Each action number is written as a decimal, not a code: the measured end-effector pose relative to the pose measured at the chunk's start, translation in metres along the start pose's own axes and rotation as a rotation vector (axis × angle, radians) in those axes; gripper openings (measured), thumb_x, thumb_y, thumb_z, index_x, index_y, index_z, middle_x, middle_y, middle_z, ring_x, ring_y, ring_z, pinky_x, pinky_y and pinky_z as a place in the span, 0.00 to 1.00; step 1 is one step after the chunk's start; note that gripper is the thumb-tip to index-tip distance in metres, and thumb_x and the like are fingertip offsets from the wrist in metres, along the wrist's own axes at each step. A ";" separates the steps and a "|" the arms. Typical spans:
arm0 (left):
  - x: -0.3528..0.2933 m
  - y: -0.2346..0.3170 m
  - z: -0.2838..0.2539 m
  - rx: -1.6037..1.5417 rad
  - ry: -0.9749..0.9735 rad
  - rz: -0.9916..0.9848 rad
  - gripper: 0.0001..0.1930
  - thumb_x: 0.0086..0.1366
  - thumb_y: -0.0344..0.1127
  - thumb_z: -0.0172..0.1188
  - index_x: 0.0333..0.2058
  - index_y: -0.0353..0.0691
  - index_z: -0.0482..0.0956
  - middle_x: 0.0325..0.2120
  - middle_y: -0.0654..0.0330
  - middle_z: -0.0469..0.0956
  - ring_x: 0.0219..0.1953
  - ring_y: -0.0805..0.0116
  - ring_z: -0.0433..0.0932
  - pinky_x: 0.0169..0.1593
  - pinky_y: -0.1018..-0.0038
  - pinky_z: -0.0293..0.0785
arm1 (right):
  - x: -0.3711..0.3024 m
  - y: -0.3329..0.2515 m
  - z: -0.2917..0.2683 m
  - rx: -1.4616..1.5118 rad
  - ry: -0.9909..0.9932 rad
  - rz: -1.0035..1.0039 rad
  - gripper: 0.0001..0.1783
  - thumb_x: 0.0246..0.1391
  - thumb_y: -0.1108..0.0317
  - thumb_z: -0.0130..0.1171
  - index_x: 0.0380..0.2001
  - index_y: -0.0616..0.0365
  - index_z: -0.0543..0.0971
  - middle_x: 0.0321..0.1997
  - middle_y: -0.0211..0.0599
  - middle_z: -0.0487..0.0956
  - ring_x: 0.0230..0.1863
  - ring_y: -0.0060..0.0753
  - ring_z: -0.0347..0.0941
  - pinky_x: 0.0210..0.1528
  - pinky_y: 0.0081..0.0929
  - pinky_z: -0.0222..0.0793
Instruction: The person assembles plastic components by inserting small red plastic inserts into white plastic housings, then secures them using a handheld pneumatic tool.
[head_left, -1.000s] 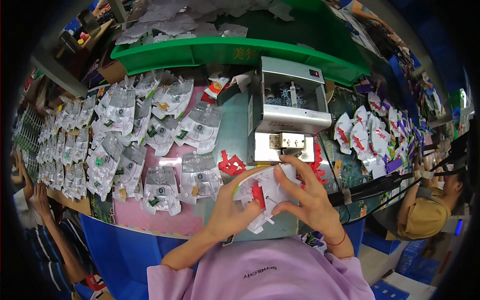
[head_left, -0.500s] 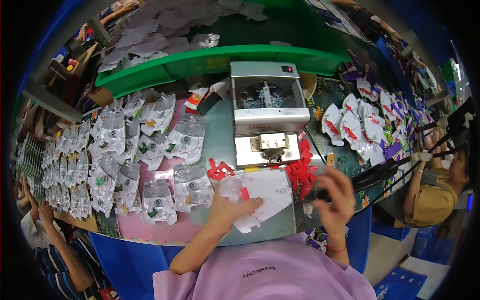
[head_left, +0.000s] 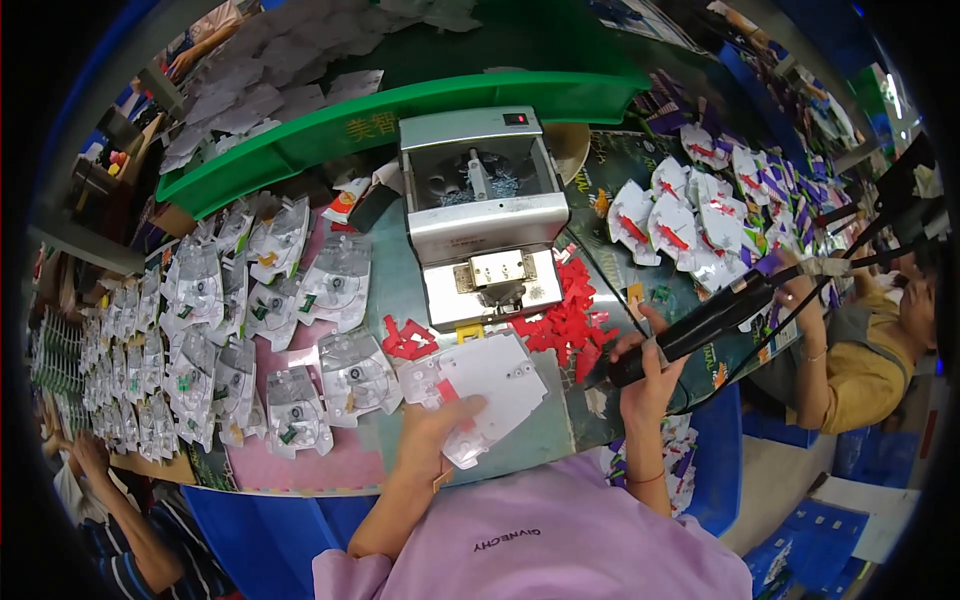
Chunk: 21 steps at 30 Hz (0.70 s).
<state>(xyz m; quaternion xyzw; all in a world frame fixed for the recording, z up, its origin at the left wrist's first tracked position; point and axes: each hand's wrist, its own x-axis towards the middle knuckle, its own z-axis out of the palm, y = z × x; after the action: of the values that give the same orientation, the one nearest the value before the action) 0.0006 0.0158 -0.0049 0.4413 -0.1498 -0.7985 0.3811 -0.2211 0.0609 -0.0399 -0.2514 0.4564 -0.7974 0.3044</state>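
My left hand [head_left: 440, 428] presses down on a white plastic panel [head_left: 490, 385] with a small red piece on it, lying on the bench in front of me. My right hand [head_left: 650, 372] is closed around the black handle of a hanging power screwdriver [head_left: 700, 325], held to the right of the panel, just past a heap of small red plastic parts [head_left: 565, 320]. A grey screw-feeder machine [head_left: 483, 225] stands directly behind the panel.
Many clear blister-packed parts [head_left: 220, 340] cover the left of the bench; white and red pieces [head_left: 680, 220] lie at the right. A green tray shelf [head_left: 400, 110] runs along the back. One person sits at the right [head_left: 860, 340], another at the lower left [head_left: 90, 480].
My right hand has left the white panel, moved right and taken hold of the black screwdriver. My left hand stays on the panel.
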 end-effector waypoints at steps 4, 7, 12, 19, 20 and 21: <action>0.000 -0.006 -0.010 0.004 0.002 -0.001 0.23 0.45 0.21 0.58 0.43 0.31 0.67 0.34 0.54 0.74 0.33 0.65 0.76 0.35 0.72 0.75 | 0.004 -0.002 0.018 -0.024 -0.063 0.046 0.21 0.46 0.74 0.54 0.43 0.64 0.59 0.31 0.47 0.72 0.18 0.27 0.67 0.19 0.24 0.65; 0.000 -0.005 -0.010 0.001 0.009 0.011 0.23 0.44 0.21 0.59 0.43 0.31 0.67 0.34 0.54 0.74 0.33 0.66 0.76 0.35 0.73 0.75 | 0.011 -0.014 0.031 -0.102 -0.385 0.017 0.18 0.45 0.70 0.56 0.37 0.67 0.63 0.21 0.43 0.72 0.17 0.25 0.66 0.19 0.19 0.62; 0.003 -0.006 -0.016 0.046 0.040 0.102 0.22 0.44 0.21 0.60 0.42 0.31 0.67 0.34 0.55 0.74 0.32 0.68 0.76 0.33 0.75 0.74 | 0.030 -0.035 0.098 -0.077 -0.663 -0.188 0.20 0.46 0.61 0.58 0.33 0.65 0.65 0.14 0.34 0.68 0.15 0.23 0.62 0.20 0.20 0.59; 0.009 -0.006 -0.023 0.086 0.091 0.203 0.19 0.44 0.22 0.61 0.38 0.30 0.69 0.29 0.57 0.75 0.26 0.74 0.74 0.26 0.80 0.70 | 0.045 -0.016 0.142 -0.170 -0.819 -0.220 0.13 0.48 0.68 0.55 0.31 0.65 0.65 0.16 0.35 0.68 0.14 0.22 0.63 0.20 0.18 0.60; 0.009 -0.005 -0.022 0.085 0.114 0.213 0.18 0.44 0.22 0.61 0.37 0.30 0.70 0.27 0.58 0.75 0.24 0.74 0.74 0.25 0.80 0.70 | 0.044 -0.013 0.146 -0.195 -0.797 -0.267 0.09 0.47 0.72 0.53 0.29 0.64 0.66 0.16 0.34 0.68 0.13 0.22 0.62 0.19 0.18 0.60; 0.010 -0.004 -0.023 0.080 0.117 0.211 0.18 0.44 0.22 0.61 0.37 0.30 0.70 0.27 0.58 0.75 0.24 0.74 0.74 0.25 0.80 0.70 | 0.045 -0.011 0.146 -0.198 -0.801 -0.263 0.09 0.47 0.72 0.53 0.29 0.64 0.66 0.16 0.34 0.68 0.13 0.22 0.62 0.19 0.18 0.60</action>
<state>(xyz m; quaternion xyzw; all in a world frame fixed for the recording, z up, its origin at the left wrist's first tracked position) 0.0147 0.0133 -0.0260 0.4837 -0.2047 -0.7203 0.4531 -0.1554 -0.0507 0.0420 -0.6251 0.3406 -0.6211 0.3278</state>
